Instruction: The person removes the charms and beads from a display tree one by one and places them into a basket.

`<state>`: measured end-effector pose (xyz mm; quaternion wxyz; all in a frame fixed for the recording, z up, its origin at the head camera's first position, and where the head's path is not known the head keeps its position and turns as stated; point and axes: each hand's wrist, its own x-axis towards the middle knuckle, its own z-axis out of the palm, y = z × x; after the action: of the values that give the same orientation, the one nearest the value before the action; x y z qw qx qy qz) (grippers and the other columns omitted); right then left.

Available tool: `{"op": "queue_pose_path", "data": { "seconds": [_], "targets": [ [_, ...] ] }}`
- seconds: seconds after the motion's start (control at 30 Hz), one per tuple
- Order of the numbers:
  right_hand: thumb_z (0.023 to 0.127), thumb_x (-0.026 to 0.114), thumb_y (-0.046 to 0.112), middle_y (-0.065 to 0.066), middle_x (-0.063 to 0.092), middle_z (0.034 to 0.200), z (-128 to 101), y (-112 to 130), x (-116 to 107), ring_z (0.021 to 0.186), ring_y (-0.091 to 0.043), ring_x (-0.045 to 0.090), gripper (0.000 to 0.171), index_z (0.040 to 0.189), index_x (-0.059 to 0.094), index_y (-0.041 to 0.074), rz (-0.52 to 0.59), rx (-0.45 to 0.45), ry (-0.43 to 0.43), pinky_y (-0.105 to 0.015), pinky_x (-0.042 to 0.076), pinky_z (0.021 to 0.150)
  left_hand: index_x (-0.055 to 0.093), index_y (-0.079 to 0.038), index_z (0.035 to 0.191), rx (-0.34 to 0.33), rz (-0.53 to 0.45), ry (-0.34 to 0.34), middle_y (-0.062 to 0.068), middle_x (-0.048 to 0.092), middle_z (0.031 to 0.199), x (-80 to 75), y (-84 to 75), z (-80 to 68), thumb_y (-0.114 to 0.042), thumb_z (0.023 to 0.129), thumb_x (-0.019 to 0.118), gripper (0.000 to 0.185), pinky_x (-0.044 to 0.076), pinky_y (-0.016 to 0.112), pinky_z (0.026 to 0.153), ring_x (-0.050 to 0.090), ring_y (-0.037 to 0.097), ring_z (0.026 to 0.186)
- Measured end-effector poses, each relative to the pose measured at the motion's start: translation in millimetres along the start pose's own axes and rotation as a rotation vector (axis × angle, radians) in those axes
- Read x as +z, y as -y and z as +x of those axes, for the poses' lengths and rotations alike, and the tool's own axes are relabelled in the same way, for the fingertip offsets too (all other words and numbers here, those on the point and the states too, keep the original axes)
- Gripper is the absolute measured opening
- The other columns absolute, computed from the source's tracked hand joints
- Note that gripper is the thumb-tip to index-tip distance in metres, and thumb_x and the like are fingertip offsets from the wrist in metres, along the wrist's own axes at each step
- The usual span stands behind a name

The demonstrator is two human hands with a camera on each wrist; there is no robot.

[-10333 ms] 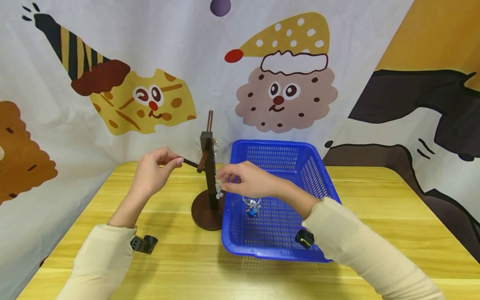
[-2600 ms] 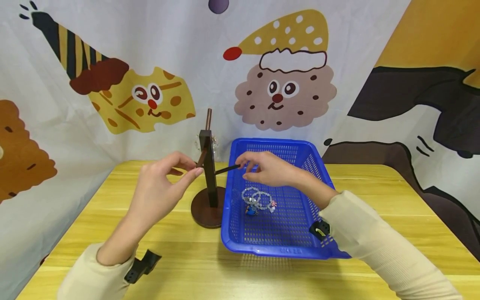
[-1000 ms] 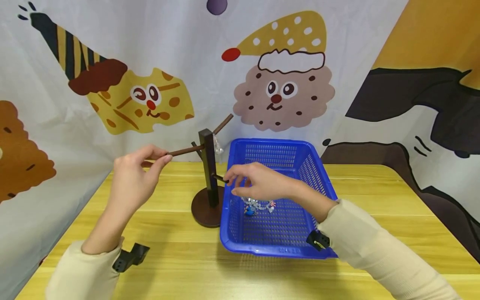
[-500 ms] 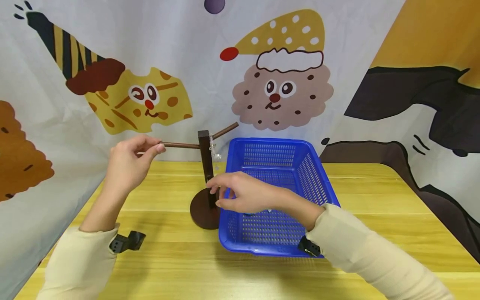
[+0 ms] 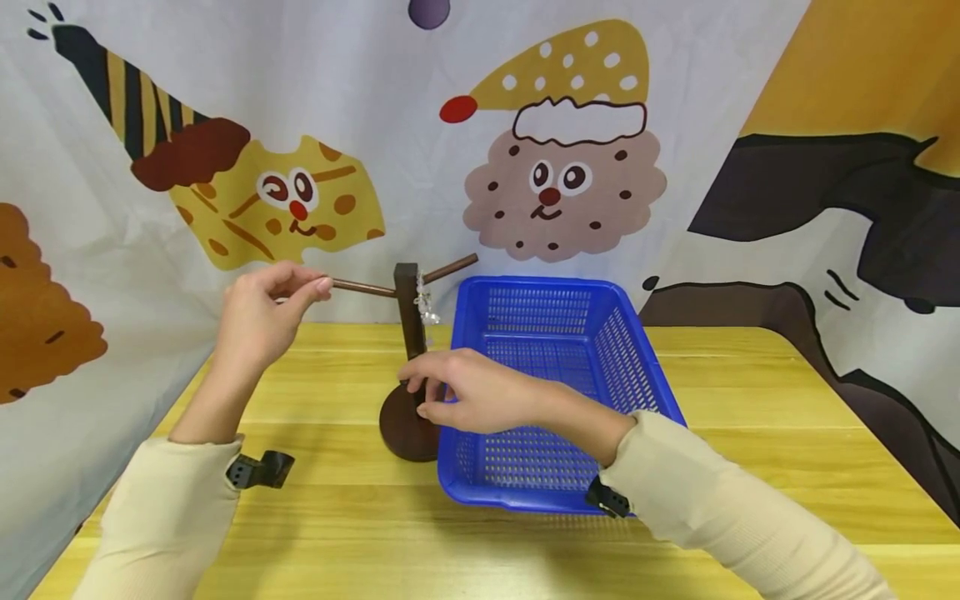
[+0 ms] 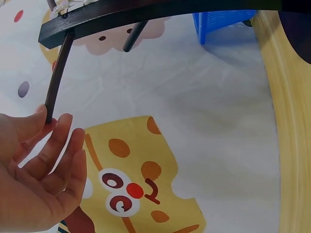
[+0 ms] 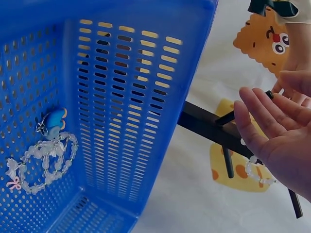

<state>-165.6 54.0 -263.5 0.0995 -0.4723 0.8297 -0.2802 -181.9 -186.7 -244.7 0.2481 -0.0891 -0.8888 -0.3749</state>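
A dark brown bracelet stand [image 5: 408,325] with several pegs stands upright on its round base. My left hand [image 5: 258,312] pinches the end of its upper left peg [image 5: 362,287] between thumb and fingers. My right hand [image 5: 480,390] is in front of the lower post, fingers loosely bent, thumb apart; in the right wrist view its fingers lie against a lower peg [image 7: 226,118]. A clear beaded bracelet [image 5: 424,302] hangs on the upper back peg [image 5: 452,267]. Beaded bracelets [image 7: 41,162], with a blue charm [image 7: 54,118] beside them, lie in the blue basket [image 7: 124,121].
The blue basket stands close to the stand's right side, under my right forearm, on a wooden table [image 5: 360,517]. A cloth with cartoon prints [image 5: 420,167] hangs behind the table. A black strap device [image 5: 258,471] is on each wrist.
Earlier a bracelet hung lower on the stand, by my right hand; later two lay in the basket. The stand has turned since. My left hand went from a lower peg to an upper one.
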Motion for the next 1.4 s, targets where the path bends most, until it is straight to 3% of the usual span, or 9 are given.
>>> {"op": "queue_pose_path", "data": {
  "seconds": [0.23, 0.47, 0.7, 1.13, 1.4],
  "targets": [
    [0.088, 0.057, 0.006, -0.007, 0.058, 0.110, -1.3, -3.0, -6.4, 0.083, -0.008, 0.058, 0.035, 0.122, 0.053, 0.002, -0.016, -0.019, -0.017, -0.022, 0.048, 0.070, 0.067, -0.002, 0.094, -0.012, -0.003, 0.004, 0.016, 0.068, 0.084, 0.9, -0.4, -0.3, -0.027, 0.090, 0.058, 0.027, 0.038, 0.024, 0.058, 0.061, 0.026, 0.082],
    [0.086, 0.057, 0.004, -0.008, 0.059, 0.107, -3.9, -2.8, -28.3, 0.085, -0.011, 0.057, 0.032, 0.118, 0.055, 0.001, -0.056, -0.026, -0.125, -0.017, 0.047, 0.069, 0.066, -0.002, 0.095, -0.015, -0.014, 0.010, 0.016, 0.068, 0.084, 1.4, -0.3, -0.4, -0.027, 0.090, 0.057, 0.027, 0.038, 0.023, 0.057, 0.061, 0.025, 0.082],
    [0.084, 0.059, 0.002, -0.008, 0.055, 0.108, -5.0, -8.1, -45.0, 0.084, -0.015, 0.056, 0.034, 0.118, 0.057, 0.002, -0.063, -0.038, -0.215, -0.021, 0.049, 0.067, 0.066, -0.003, 0.095, -0.006, -0.010, 0.004, 0.015, 0.068, 0.083, 1.5, 0.3, -0.3, -0.027, 0.090, 0.058, 0.026, 0.037, 0.023, 0.055, 0.061, 0.024, 0.081],
    [0.087, 0.058, 0.007, -0.008, 0.049, 0.121, 7.2, -15.7, -40.7, 0.088, -0.018, 0.054, 0.040, 0.127, 0.052, 0.009, -0.060, 0.018, -0.182, -0.023, 0.048, 0.071, 0.066, -0.003, 0.093, 0.013, -0.007, 0.005, 0.015, 0.068, 0.081, 1.0, -0.9, -1.0, -0.025, 0.090, 0.058, 0.024, 0.033, 0.024, 0.049, 0.060, 0.023, 0.076],
    [0.086, 0.059, 0.006, -0.009, 0.052, 0.116, 13.5, -19.0, -35.2, 0.087, -0.018, 0.053, 0.038, 0.123, 0.053, 0.006, -0.084, 0.007, -0.189, -0.021, 0.046, 0.070, 0.064, -0.003, 0.093, 0.017, -0.002, 0.012, 0.016, 0.068, 0.080, 1.4, -0.8, -1.4, -0.025, 0.091, 0.057, 0.023, 0.032, 0.025, 0.047, 0.059, 0.022, 0.073]
  ]
}}
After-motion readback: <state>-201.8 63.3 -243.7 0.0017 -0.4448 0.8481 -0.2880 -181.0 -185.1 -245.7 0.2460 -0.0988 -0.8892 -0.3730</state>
